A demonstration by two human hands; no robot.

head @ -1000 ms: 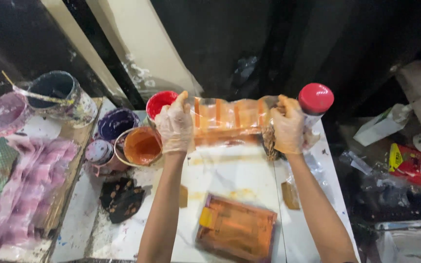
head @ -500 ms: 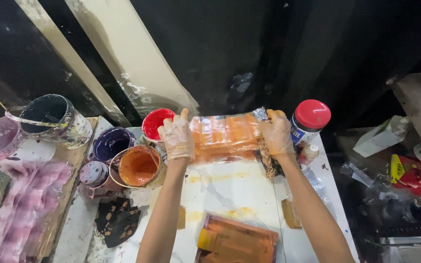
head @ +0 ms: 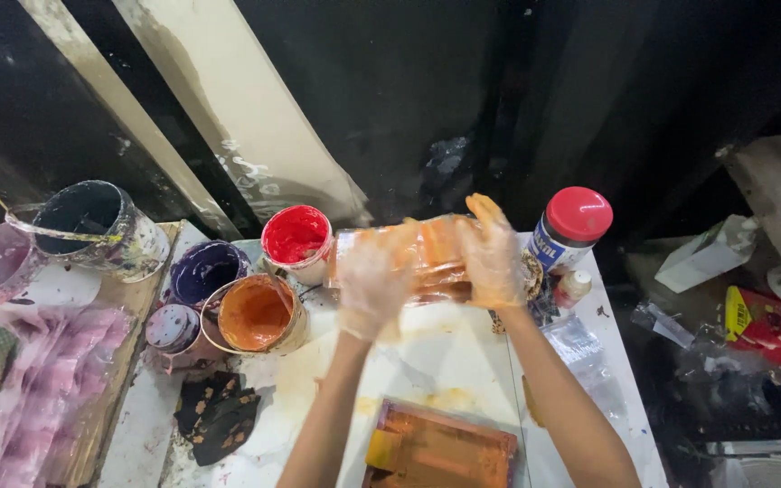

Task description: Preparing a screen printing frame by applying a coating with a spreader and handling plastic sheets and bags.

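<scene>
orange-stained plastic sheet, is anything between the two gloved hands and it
Nothing visible. The left hand and right hand, both in thin clear gloves, are already on the orange-stained plastic sheet, held above the white table. The red paint tub and orange paint tub sit off to the left, apart from it.

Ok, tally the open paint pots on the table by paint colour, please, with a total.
Red paint pot: 1
Orange paint pot: 1
Purple paint pot: 1
Dark paint pot with a stick across its rim: 1
Total: 4
The small lidded tub is shut, so not counted.
</scene>
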